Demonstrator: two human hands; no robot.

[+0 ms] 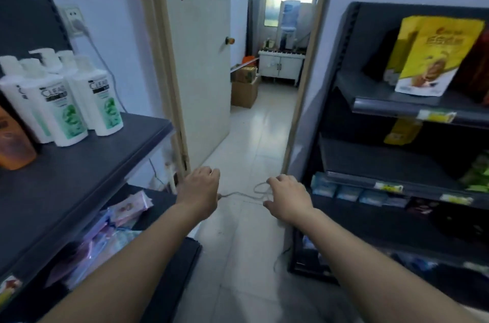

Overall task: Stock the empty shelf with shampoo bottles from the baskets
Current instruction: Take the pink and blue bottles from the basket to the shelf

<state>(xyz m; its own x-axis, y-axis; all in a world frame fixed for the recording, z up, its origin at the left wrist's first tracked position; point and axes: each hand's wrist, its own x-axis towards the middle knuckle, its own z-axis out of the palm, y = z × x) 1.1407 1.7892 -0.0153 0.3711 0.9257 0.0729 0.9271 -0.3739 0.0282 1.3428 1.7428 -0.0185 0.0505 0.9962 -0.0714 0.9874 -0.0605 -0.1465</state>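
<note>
Shampoo bottles, white plastic with pump tops and green labels (63, 105), stand upright in a tight cluster at ten o'clock, toward the back of a dark grey metal shelf (87, 172). An orange plastic bottle (13, 145) stands just beside them at nine o'clock. Below that shelf, at eight o'clock, lie pink and purple flat packets (105, 232). Near the centre the left hand (199, 190) reaches forward over the pale tiled floor (238, 256), palm down, fingers loosely curled downward. A thin white cord (246, 194) shows between the two hands, looping at its right end; whether either hand touches it cannot be told. The right hand (288, 198) is stretched out just past centre, palm down, fingers relaxed and slightly apart. At twelve o'clock a cream door (201, 58) stands open. At two o'clock a yellow pouch (434, 55) stands upright on a dark grey shelving unit (383, 158), with pale blue packs (352, 193) lined along a lower shelf at three o'clock.
</note>
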